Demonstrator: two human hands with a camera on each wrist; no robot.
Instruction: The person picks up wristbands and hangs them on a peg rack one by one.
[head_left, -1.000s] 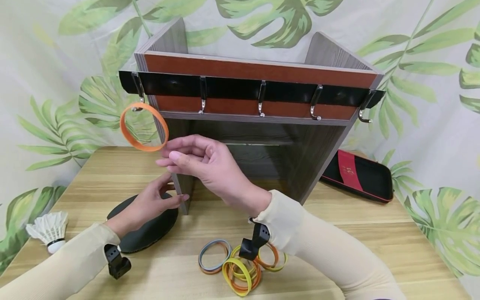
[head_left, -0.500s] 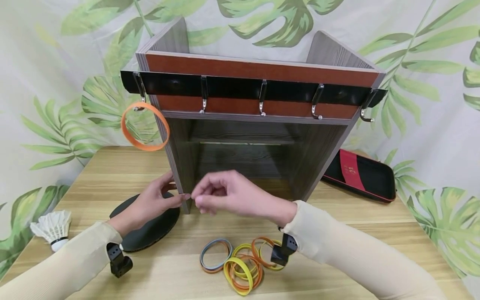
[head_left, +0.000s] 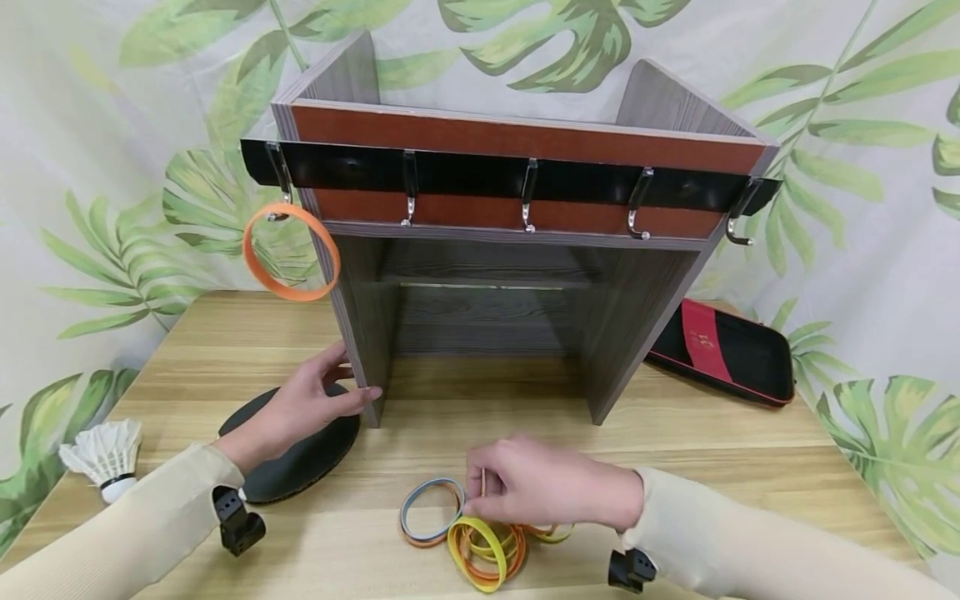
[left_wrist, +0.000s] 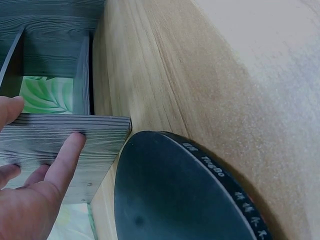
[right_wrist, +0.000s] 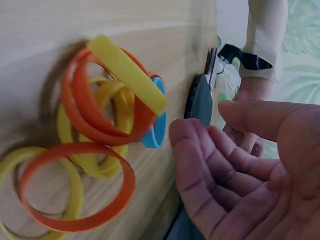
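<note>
Silicone wristbands in orange, yellow and blue lie piled on the table; a yellow wristband (right_wrist: 127, 75) is uppermost and an orange wristband (right_wrist: 75, 225) lies beside it. Just over this pile is my right hand (head_left: 536, 483), fingers loosely bent, with nothing between thumb and fingertips in the right wrist view. A blue wristband (head_left: 406, 517) lies left of its fingertips. My left hand (head_left: 300, 412) grips the shelf's left side panel (left_wrist: 107, 142), thumb at the front edge and fingers along the outer face. From the leftmost hook hangs an orange wristband (head_left: 300, 294).
The grey wooden shelf (head_left: 525, 129) carries a black rail (head_left: 472, 172) with several metal hooks. A black table tennis bat (head_left: 300, 458) lies under the left forearm. At far left is a shuttlecock (head_left: 105, 450), and a black and red case (head_left: 753, 354) lies right.
My right hand has moved from beside the hanging orange wristband down and right to the pile on the table. The left hand has stayed on the shelf panel.
</note>
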